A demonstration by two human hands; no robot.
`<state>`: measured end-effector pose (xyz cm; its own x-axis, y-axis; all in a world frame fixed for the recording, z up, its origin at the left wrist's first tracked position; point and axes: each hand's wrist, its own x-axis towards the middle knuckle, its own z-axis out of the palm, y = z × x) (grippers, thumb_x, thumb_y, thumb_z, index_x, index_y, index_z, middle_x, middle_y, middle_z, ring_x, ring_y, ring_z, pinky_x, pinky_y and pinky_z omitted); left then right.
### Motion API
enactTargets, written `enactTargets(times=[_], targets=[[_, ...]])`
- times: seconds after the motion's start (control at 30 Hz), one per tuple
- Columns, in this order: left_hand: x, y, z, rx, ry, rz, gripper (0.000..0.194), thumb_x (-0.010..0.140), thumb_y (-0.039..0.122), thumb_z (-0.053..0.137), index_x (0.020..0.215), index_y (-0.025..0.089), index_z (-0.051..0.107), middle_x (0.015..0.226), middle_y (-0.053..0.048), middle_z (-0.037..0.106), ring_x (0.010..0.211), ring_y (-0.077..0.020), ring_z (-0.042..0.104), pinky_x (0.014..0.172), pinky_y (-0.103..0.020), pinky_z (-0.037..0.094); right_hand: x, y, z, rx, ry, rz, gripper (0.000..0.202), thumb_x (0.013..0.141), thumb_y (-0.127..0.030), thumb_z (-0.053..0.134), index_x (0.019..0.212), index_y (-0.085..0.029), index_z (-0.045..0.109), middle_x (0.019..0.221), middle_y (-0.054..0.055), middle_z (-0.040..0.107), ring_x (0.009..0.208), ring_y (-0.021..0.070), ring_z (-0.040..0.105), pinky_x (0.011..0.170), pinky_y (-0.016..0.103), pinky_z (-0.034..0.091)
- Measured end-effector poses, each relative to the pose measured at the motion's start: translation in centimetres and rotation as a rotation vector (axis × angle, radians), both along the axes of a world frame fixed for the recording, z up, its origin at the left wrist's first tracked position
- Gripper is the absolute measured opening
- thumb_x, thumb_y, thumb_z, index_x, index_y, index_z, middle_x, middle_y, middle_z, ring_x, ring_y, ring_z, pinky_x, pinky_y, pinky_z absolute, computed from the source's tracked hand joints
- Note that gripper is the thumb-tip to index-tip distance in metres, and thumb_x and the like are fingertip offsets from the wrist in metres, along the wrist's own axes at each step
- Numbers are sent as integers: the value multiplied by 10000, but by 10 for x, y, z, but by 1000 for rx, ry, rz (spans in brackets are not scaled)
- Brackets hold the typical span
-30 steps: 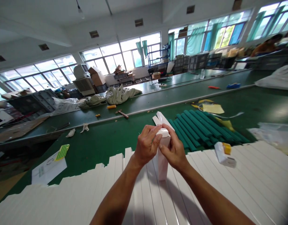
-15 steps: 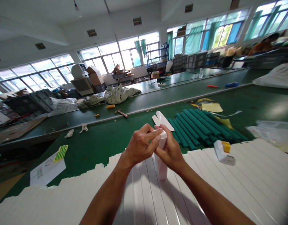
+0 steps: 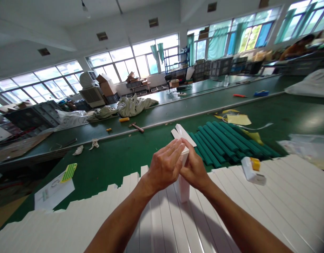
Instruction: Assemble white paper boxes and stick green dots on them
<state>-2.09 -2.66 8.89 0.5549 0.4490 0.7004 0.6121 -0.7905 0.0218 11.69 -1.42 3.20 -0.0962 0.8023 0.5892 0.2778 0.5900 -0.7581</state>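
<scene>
A narrow white box stands upright between my hands, its lower end over a layer of similar white boxes. My left hand is closed against the box's left side and top, fingers pressed together and stretched along the upper end. From the right, my right hand wraps round the upper part, with some fingers hidden behind it. Just beyond the hands lie white cardboard-like pieces, next to a pile of green ribbed strips.
A white object with a yellow roll rests on the boxes at right. Beyond are a hammer, yellow paper, a crumpled sack and a printed sheet. Another person sits far right.
My left hand's fingers have gone from a bent pinch at the box top to lying straight and together over its upper left side. The right hand keeps its hold.
</scene>
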Motion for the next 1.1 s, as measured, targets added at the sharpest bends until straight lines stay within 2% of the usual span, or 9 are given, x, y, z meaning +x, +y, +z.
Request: enactTargets(times=[0.2,0.47,0.63,0.8,0.93,1.0,1.03,1.07,1.1], targets=[[0,1,-3,22,36,-12,362,905,136,432,1245,92,548,1310,-168,588,1279,-241,511,1051,-437,482,5,2,0,-14,23,62,782,747,-277,650,1436,-145,305,1390,172,494,1268,288,501,1068,454,409],[1,6,-1,14,55,-59,407,897,124,448,1298,107,512,1314,-133,593,1250,-212,540,1083,-424,452,9,4,-3,-38,75,140,965,746,-238,684,1518,-256,104,1497,119,377,1330,268,435,1108,469,359],[1,7,3,22,193,-12,383,889,150,466,1259,103,553,1316,-141,590,1241,-269,545,999,-445,513,12,9,-7,-57,87,184,1030,743,-226,697,1526,-281,31,1530,102,322,1363,260,388,1132,473,317],[7,11,2,58,175,-40,387,874,139,475,1251,115,562,1314,-153,589,1273,-291,513,980,-455,518,16,10,-5,-48,100,226,1047,763,-235,687,1527,-296,-26,1541,75,303,1387,239,350,1150,453,295],[10,12,-6,63,116,-72,447,855,97,501,1300,136,529,1325,-139,583,1298,-288,485,1016,-452,500,39,7,-17,11,4,284,1010,755,-282,703,1531,-283,57,1552,72,278,1387,239,346,1141,432,307],[7,12,-10,68,80,-71,481,860,93,508,1337,157,501,1327,-123,584,1296,-283,489,1023,-451,500,70,8,-38,-49,25,176,861,792,-337,667,1512,-259,200,1516,92,349,1310,242,450,1078,423,391],[5,12,-11,70,65,-70,496,863,95,513,1353,169,488,1331,-114,583,1294,-281,492,1026,-454,499,90,8,-51,-120,80,22,750,822,-358,626,1482,-241,290,1470,101,419,1239,235,516,1026,410,439],[3,12,-13,71,54,-70,509,864,97,520,1365,178,477,1334,-107,581,1291,-279,495,1030,-457,498,114,8,-64,-199,164,-215,631,858,-372,562,1439,-212,375,1386,110,511,1155,226,571,967,398,477],[2,11,-14,76,43,-71,518,864,98,529,1372,181,471,1336,-104,580,1287,-277,500,1034,-458,496,139,9,-77,-299,237,-546,526,880,-372,513,1366,-175,476,1283,116,586,1102,224,592,930,382,490]])
